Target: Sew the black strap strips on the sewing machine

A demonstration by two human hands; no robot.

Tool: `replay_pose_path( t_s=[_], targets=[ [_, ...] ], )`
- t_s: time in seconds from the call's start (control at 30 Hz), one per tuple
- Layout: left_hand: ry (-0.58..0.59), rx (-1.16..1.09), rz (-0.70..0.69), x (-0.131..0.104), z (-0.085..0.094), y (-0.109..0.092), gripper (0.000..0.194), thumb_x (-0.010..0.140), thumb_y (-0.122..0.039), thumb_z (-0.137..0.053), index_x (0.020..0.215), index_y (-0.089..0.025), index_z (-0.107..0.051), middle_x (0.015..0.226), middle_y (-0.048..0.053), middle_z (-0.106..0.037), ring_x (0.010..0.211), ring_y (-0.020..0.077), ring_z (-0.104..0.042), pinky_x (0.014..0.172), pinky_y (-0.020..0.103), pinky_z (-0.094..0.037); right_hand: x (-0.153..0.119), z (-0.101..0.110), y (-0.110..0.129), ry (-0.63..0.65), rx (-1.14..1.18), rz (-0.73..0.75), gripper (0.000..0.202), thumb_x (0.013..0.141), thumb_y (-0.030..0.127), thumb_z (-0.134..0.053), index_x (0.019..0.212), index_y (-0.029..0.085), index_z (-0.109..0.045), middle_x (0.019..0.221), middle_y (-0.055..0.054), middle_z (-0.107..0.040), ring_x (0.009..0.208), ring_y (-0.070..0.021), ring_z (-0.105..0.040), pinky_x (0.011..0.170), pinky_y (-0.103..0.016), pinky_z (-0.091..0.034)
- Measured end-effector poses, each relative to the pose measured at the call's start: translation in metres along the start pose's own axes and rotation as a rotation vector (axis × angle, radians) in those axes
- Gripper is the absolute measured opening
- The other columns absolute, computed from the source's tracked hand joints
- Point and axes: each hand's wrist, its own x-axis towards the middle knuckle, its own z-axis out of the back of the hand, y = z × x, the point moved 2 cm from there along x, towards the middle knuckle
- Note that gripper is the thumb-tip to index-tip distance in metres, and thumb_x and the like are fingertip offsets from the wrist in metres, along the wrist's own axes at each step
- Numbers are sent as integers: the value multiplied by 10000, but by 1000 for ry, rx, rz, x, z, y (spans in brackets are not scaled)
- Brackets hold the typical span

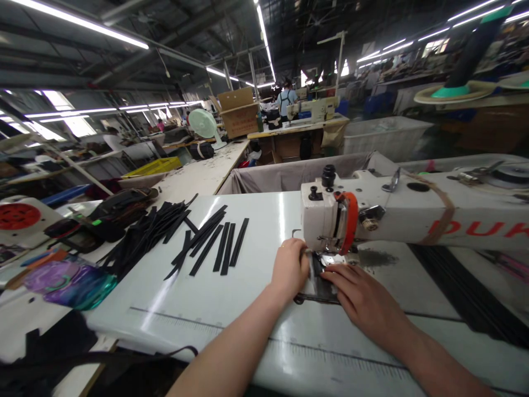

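A white sewing machine [413, 204] with an orange guard stands at the right on a pale table [173, 309]. My left hand [291, 267] is closed just left of the needle area, its fingertips curled at the edge of a small dark piece [317, 266]. Across from it, my right hand [357, 289] has its fingers pressed together on the right side of that piece, near the presser foot. What the left fingertips grip is hidden. Short black strips [227, 248] lie left of my hands, beside a larger heap of black strips [152, 231].
Long black strips [471, 292] lie beneath the machine arm. At the left are a purple and teal bag [70, 281] and another machine [20, 220]. Farther back are a green fan [202, 124], a cardboard box [239, 118] and a person [286, 99].
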Motion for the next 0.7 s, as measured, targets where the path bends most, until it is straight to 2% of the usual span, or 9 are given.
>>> replay_pose_path(
  t_s=[0.1,0.17,0.23,0.3,0.4,0.47,0.53,0.6,0.7],
  targets=[
    [87,97,-112,10,-4,5,161,900,-138,-530,923,-177,-684,1096,75,-644,1131,242,-542,1010,420,-449,-1,1,1,12,28,-13,331,842,41,-450,1102,170,-609,1098,-96,-634,970,-249,-584,852,-437,-532],
    [132,176,-104,12,-2,9,175,929,-196,-520,904,-193,-693,1156,75,-637,1211,272,-501,1073,505,-381,0,2,2,18,44,-26,325,833,33,-454,1074,179,-616,1084,-91,-634,961,-242,-587,843,-428,-537],
    [75,252,-9,13,5,14,181,940,-239,-518,967,-214,-695,1234,77,-615,1275,303,-453,1094,590,-316,0,3,3,20,53,-38,331,829,28,-453,1070,184,-619,1079,-87,-635,958,-237,-591,838,-421,-540],
    [-28,320,79,13,13,17,190,938,-245,-521,998,-209,-698,1319,90,-573,1326,326,-402,1106,623,-263,0,4,3,12,51,-42,338,830,29,-453,1080,183,-619,1081,-89,-637,967,-236,-594,848,-420,-539],
    [-74,359,74,9,18,10,173,911,-228,-564,869,-170,-721,1262,107,-611,1299,325,-423,1106,564,-290,0,4,3,-16,36,-40,362,835,43,-450,1129,175,-616,1094,-95,-643,982,-239,-598,865,-428,-538],
    [-9,326,20,3,17,0,208,902,-246,-589,760,-165,-717,1049,98,-687,1154,295,-530,1031,500,-388,1,4,3,-11,32,-21,404,842,54,-452,1195,183,-601,1125,-93,-642,1003,-241,-596,871,-431,-540],
    [65,253,-15,-5,14,-11,235,912,-250,-579,736,-174,-714,913,75,-701,997,257,-587,926,450,-455,1,4,3,9,32,7,446,842,54,-459,1245,198,-586,1155,-86,-638,1029,-242,-592,882,-437,-540],
    [121,153,-33,-12,14,-16,207,918,-210,-563,790,-182,-723,956,60,-706,944,233,-600,865,414,-481,1,3,3,26,32,20,463,841,49,-465,1260,205,-586,1171,-85,-635,1047,-243,-586,897,-445,-537],
    [153,-1,-82,-18,16,-14,145,891,-155,-595,869,-186,-735,1084,43,-701,998,222,-606,887,372,-493,0,2,2,33,35,16,421,860,67,-478,1236,198,-612,1178,-95,-634,1048,-247,-586,903,-456,-536]
  ],
)
